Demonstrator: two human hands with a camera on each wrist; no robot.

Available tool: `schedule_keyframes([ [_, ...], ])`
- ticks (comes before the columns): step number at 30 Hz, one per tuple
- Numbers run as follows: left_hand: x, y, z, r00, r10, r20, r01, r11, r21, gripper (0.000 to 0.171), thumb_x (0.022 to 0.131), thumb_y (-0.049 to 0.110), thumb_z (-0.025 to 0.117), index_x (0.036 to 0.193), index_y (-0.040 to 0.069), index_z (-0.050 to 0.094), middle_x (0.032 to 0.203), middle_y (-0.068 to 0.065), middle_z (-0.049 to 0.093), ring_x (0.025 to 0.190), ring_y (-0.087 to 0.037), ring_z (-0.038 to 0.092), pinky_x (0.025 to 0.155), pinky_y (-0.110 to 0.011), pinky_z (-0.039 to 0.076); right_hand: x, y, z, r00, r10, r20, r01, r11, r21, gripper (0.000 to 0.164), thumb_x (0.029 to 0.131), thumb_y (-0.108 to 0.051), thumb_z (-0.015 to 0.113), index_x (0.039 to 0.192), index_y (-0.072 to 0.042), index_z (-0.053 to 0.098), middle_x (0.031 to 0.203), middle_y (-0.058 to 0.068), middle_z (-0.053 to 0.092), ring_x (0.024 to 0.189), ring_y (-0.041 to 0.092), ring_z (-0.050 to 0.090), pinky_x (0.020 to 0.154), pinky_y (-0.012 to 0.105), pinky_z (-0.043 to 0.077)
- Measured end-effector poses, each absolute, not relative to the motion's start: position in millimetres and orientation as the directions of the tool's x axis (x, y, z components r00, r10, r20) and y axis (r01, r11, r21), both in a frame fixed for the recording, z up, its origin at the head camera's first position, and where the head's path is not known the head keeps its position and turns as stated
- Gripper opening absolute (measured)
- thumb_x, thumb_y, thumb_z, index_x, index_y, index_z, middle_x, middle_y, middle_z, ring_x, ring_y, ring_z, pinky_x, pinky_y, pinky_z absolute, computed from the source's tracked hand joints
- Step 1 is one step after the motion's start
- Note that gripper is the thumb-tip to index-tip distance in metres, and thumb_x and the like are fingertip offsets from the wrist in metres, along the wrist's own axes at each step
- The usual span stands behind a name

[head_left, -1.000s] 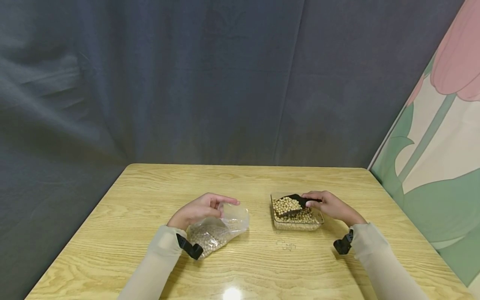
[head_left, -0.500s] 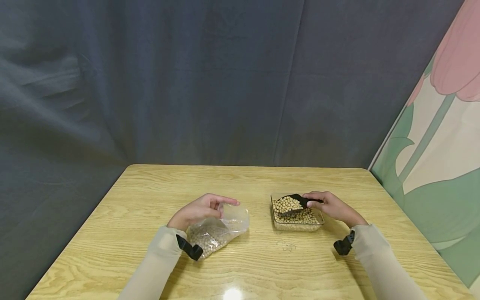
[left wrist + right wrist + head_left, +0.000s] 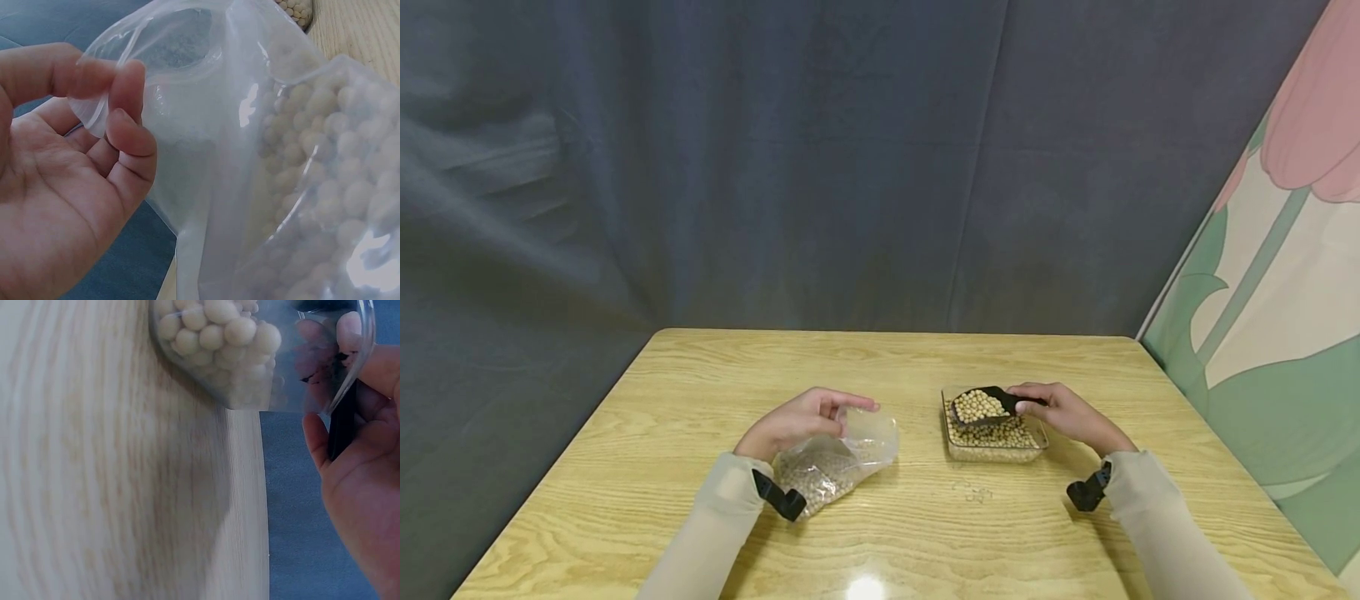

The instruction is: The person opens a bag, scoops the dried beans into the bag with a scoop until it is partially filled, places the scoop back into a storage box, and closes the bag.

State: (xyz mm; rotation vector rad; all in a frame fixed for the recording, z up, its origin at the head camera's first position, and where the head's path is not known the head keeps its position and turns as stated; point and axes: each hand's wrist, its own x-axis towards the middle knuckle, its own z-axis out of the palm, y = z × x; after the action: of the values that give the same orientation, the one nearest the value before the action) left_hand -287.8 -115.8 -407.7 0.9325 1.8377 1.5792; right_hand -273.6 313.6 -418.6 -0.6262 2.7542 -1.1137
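Observation:
My left hand point(image 3: 801, 423) pinches the rim of a clear plastic bag point(image 3: 872, 442), holding its mouth open. Pale round beans point(image 3: 331, 150) fill the lower part of the bag, which lies on the table. To the right, my right hand point(image 3: 1063, 412) grips the handle of a black scoop point(image 3: 1000, 398) heaped with yellowish beans point(image 3: 979, 406). The scoop's bowl is over a clear rectangular container point(image 3: 996, 454) that holds more of the same beans. In the right wrist view the black handle point(image 3: 342, 425) shows between fingers and palm, partly behind the container's wall.
The wood-grain table point(image 3: 925, 542) carries both the bag and the container, with a gap between them. Small faint marks point(image 3: 973, 492) show on the tabletop in front of the container. A dark curtain point(image 3: 820, 167) hangs behind, and a flower-painted wall point(image 3: 1285, 333) stands at the right.
The loaded scoop has shifted slightly to the right and tilted a little within the container's outline. My left hand and the bag stay nearly still.

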Motion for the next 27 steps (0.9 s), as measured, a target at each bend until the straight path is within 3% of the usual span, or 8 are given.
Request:
schedule_keyframes([
  [11, -287, -115, -408, -0.617, 0.786, 0.039, 0.156, 0.074, 0.985, 0.053, 0.084, -0.013, 0.047, 0.136, -0.009, 0.047, 0.143, -0.027, 0.044, 0.067, -0.004, 0.052, 0.066, -0.020, 0.044, -275, 314, -422, -0.912, -0.402, 0.083, -0.343, 0.635, -0.692, 0.045, 0.100, -0.023, 0.050, 0.135, 0.006, 0.051, 0.137, 0.033, 0.047, 0.120, 0.045, 0.053, 0.097, 0.055, 0.043],
  [18, -288, -114, -407, -0.613, 0.789, 0.047, 0.166, 0.070, 0.984, 0.053, 0.083, -0.014, 0.047, 0.136, -0.010, 0.047, 0.142, -0.028, 0.044, 0.065, -0.003, 0.052, 0.064, -0.020, 0.043, -277, 316, -416, -0.916, -0.389, 0.098, -0.345, 0.636, -0.690, 0.045, 0.099, -0.023, 0.051, 0.135, 0.004, 0.052, 0.137, 0.031, 0.048, 0.128, 0.048, 0.044, 0.099, 0.058, 0.040],
  [27, -291, -114, -406, -0.602, 0.797, 0.054, 0.169, 0.061, 0.984, 0.053, 0.084, -0.013, 0.046, 0.137, -0.010, 0.045, 0.137, -0.033, 0.045, 0.066, -0.002, 0.051, 0.064, -0.020, 0.042, -279, 314, -409, -0.913, -0.393, 0.110, -0.357, 0.638, -0.682, 0.045, 0.099, -0.024, 0.051, 0.136, 0.002, 0.052, 0.139, 0.029, 0.048, 0.128, 0.047, 0.044, 0.099, 0.057, 0.041],
])
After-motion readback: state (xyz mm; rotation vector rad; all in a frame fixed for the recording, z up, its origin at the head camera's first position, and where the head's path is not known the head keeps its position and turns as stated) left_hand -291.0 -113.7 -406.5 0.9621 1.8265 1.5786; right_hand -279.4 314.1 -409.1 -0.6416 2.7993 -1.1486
